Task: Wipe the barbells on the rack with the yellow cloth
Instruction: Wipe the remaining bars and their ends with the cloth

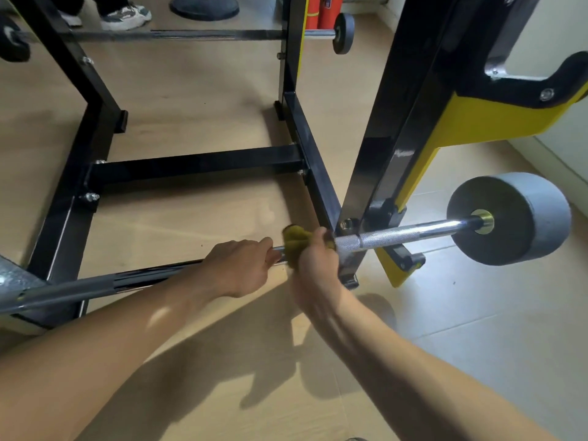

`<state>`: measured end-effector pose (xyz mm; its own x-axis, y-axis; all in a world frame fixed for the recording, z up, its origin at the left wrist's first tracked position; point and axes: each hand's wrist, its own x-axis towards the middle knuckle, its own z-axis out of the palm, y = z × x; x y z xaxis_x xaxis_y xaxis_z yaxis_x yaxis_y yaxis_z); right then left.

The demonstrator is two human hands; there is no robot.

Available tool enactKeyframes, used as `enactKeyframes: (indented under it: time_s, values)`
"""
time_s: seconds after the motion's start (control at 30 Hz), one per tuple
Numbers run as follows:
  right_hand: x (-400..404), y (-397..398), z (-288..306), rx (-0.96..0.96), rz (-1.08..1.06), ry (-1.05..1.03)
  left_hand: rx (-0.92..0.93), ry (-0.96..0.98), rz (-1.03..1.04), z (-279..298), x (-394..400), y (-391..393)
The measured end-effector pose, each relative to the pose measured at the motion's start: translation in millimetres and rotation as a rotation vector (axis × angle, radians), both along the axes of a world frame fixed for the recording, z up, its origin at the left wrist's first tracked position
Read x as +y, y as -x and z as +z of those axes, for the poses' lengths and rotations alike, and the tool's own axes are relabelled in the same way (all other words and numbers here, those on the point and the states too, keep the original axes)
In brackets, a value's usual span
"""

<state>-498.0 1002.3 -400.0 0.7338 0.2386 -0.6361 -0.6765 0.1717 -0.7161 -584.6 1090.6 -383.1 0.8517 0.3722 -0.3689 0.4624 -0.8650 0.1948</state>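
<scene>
Nearest, two bare forearms reaching in over the pale floor (477, 313). Left hand (241, 265) curled round the low barbell (407, 235), fingers wrapped on the smooth chrome. Just beside it, right hand (313, 259) clenched on the yellow cloth (296, 237), bunched round the same shaft where chrome gives way to knurling. Cloth almost swallowed by the fist, only a lump showing above the knuckles, close against the black rack upright (391, 154).

Likely trouble: knuckles pinched between bar and upright if the stroke runs further right; bar rolling in its low cradle, should the left grip slacken; the knurled stretch toward the grey weight (521, 218) skipped, being beyond the post.

Farther off, a second barbell (178, 35) across the rear of the rack, small black plate (343, 33) on its end, well apart from both hands. Untouched by the cloth at this moment.
</scene>
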Motion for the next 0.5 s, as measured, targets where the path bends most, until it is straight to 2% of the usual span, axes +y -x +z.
enactKeyframes:
  time_s: [0.1, 0.17, 0.27, 0.33, 0.47, 0.5]
  values:
    - [-17, 6, -2, 0.069, 0.165, -0.136, -0.029, 0.000, -0.027, -1, 1, 6]
    - [-46, -23, 7, 0.139, 0.122, -0.189, -0.029, 0.012, -0.022, -1, 1, 7]
    - [-77, -81, 14, 0.099, -0.162, -0.084, -0.044, -0.002, -0.033, -1, 1, 4]
    - [-75, -88, 15, 0.110, -0.249, -0.001, -0.055, -0.023, -0.047, -3, -2, 3]
    - [-23, -27, 11, -0.062, -0.145, 0.171, -0.081, -0.065, -0.044, -4, -2, 3]
    - [-7, -4, 9, -0.031, -0.096, 0.125, -0.083, -0.072, -0.048, -5, -1, 4]
